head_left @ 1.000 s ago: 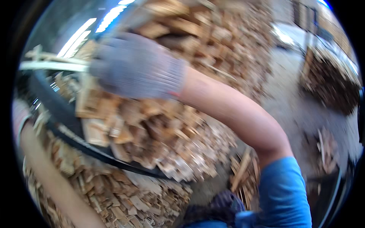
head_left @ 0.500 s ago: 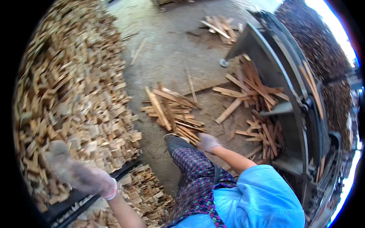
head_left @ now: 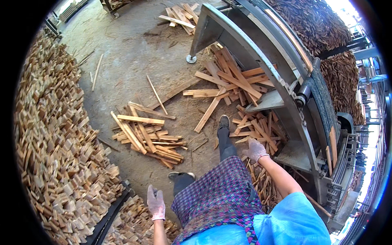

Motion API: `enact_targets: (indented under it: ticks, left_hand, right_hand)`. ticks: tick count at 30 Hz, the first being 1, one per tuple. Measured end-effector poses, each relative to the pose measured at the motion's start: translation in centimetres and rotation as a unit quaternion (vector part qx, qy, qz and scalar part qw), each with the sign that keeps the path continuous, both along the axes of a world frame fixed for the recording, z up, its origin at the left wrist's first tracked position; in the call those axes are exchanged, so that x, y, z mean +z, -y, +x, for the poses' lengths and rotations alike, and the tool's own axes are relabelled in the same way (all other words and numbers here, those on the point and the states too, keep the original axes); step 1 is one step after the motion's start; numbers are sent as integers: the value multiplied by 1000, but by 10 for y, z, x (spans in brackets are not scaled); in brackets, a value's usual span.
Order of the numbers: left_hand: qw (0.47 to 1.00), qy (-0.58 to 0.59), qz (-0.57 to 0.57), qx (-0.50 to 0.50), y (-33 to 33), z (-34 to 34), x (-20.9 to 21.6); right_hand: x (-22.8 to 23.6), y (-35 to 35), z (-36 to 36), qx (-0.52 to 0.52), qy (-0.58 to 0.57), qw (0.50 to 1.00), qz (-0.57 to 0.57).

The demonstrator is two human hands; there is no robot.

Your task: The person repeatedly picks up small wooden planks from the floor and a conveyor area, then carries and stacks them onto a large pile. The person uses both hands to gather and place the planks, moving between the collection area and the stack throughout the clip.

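My left hand [head_left: 155, 202], in a pale work glove, hangs beside my apron at the lower middle. Its fingers are apart and it holds nothing. On the right, my right hand [head_left: 254, 150], gloved too, is held in the air in front of a pile of short wooden slats [head_left: 261, 127] by the machine. Its fingers are loosely spread, and nothing shows in them. A loose heap of wooden slats [head_left: 143, 136] lies on the floor ahead of my feet. Another heap of longer boards [head_left: 234, 81] rests against the machine's metal frame.
A large stack of wood pieces [head_left: 61, 163] lines the left side. The conveyor machine [head_left: 281, 77] curves along the right, a slat on its belt. A long board [head_left: 173, 93] and thin sticks lie on the floor. More boards [head_left: 179, 17] lie farther off.
The view has swung right, and both my shoes now show. My left hand has come away from the wood stack to beside my leg; my right hand is now nearer the machine.
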State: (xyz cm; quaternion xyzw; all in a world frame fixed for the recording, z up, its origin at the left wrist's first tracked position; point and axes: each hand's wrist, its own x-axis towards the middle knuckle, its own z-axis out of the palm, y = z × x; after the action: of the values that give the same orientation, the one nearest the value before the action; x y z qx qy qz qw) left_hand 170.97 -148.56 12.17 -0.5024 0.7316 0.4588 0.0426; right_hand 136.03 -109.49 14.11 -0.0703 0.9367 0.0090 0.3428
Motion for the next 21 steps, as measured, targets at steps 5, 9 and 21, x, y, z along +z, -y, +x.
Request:
enact_targets:
  ticks: [5, 9, 21]
  left_hand:
    - [997, 70, 38, -20, -74, -124, -40]
    - [993, 81, 79, -26, -153, -218, -59]
    - [955, 46, 168, -241, -226, -399, -213]
  right_hand:
    - [-77, -32, -126, -12, -79, 997, 13]
    - [-154, -33, -220, -18, -79, 996, 27]
    - [-325, -100, -402, -87, -31, 978, 184]
